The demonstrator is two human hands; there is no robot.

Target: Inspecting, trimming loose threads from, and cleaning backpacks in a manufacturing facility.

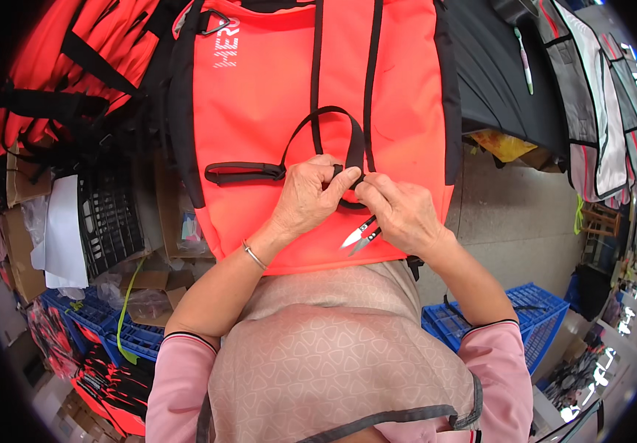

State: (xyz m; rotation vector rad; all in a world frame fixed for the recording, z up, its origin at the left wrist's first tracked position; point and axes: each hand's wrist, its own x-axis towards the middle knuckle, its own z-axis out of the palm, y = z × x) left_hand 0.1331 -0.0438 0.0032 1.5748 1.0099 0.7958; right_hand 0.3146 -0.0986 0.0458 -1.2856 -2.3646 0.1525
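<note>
A bright coral-red bag with black side panels and black edging lies in front of me. Both hands meet over its lower half, at a black webbing strap that loops up from the bag. My left hand pinches the strap between thumb and fingers. Close against it, my right hand is closed on the strap's other side, with thread snips tucked in the palm, blades pointing down and left. A folded black strap end lies left of my left hand. The fingertips hide the exact spot they grip.
More red bags are piled at far left. Black cloth at right carries a toothbrush, beside grey bag pieces. Blue plastic crates stand low at right and left. Cardboard boxes and a black crate are at left.
</note>
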